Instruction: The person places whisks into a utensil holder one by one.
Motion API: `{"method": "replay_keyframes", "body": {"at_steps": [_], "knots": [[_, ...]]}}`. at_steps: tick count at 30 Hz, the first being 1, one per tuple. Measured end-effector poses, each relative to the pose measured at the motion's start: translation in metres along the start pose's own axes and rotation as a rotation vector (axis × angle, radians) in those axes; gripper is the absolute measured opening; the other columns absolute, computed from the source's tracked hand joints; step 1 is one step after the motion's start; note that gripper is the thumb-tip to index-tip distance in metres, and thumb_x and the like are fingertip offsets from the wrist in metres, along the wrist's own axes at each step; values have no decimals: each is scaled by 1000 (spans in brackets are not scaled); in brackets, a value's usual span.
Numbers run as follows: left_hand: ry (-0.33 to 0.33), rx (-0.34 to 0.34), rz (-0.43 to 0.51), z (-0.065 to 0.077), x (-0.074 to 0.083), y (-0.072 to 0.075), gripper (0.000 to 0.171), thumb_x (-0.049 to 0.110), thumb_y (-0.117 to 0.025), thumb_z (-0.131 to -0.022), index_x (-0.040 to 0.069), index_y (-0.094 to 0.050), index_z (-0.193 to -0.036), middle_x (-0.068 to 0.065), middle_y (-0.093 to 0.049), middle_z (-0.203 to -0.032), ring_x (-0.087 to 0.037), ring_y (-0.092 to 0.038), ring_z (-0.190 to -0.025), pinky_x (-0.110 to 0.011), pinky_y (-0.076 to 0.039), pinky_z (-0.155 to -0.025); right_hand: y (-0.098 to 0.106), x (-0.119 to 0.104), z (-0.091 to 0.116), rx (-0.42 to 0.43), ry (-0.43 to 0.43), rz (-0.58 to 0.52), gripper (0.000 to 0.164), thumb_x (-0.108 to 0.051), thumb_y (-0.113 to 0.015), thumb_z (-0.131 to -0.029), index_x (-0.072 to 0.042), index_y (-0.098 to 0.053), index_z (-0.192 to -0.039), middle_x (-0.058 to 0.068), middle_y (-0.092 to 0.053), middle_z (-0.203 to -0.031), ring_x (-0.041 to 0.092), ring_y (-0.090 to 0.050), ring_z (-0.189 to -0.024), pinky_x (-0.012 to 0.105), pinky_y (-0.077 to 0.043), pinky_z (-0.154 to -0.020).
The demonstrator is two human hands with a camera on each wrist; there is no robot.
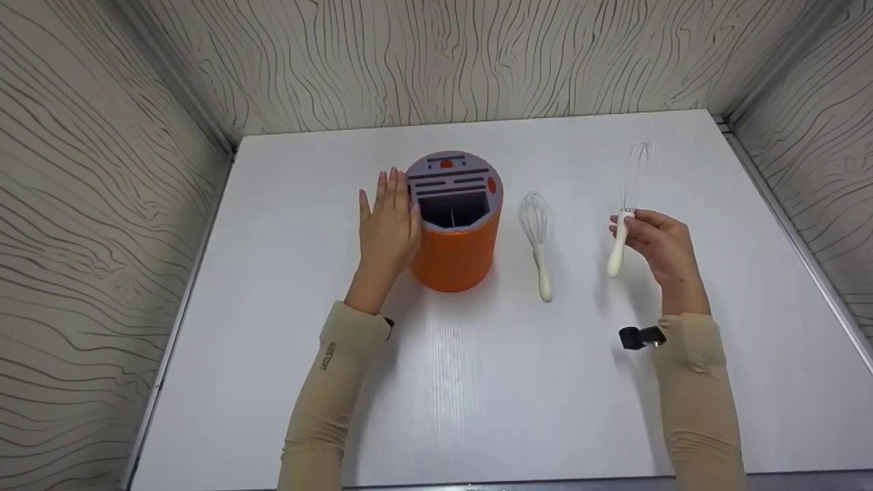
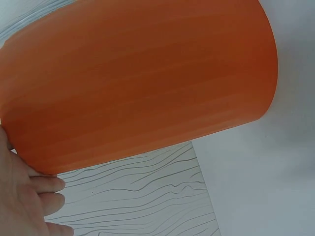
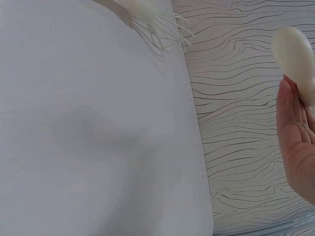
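Observation:
An orange cylindrical utensil holder (image 1: 453, 262) with a grey slotted top stands upright on the white table. Against its left side near the rim rests my left hand (image 1: 389, 228), fingers straight; the left wrist view has the holder's orange wall (image 2: 147, 83) beside those fingers. My right hand (image 1: 665, 249) pinches a whisk (image 1: 619, 245) by the upper part of its white handle, wires pointing away from me. That whisk's handle end (image 3: 294, 54) shows in the right wrist view. Between holder and right hand, a second white-handled whisk (image 1: 540, 252) lies on the table.
The white table (image 1: 436, 409) is bounded by wood-grain patterned panels (image 1: 436, 61) at the back and both sides. Metal rails run along the table's side edges. A small black camera (image 1: 641, 337) sits at the right wrist.

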State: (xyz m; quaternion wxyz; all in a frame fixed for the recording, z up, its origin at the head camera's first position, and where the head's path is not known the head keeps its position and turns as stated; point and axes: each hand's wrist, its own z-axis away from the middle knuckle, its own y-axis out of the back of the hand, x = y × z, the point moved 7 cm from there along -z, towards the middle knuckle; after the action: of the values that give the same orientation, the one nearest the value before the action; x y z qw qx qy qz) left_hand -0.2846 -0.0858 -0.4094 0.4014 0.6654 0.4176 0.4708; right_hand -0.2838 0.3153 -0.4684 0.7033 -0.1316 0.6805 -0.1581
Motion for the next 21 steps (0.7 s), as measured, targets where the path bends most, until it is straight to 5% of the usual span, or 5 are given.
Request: {"method": "replay_keyframes", "body": {"at_steps": [21], "knots": [[-24,-19,-27,-2,18,-7,58,31,-28,-101,0,-22,-149,-13,-21,-154,-26,-12,-143,-52,-4,-112,-22,0,-1,-47,4,-41,11,9,-58,-88,9,-65,-97,19,-70,-92,27,-70,-83,33,-53,-78]]}}
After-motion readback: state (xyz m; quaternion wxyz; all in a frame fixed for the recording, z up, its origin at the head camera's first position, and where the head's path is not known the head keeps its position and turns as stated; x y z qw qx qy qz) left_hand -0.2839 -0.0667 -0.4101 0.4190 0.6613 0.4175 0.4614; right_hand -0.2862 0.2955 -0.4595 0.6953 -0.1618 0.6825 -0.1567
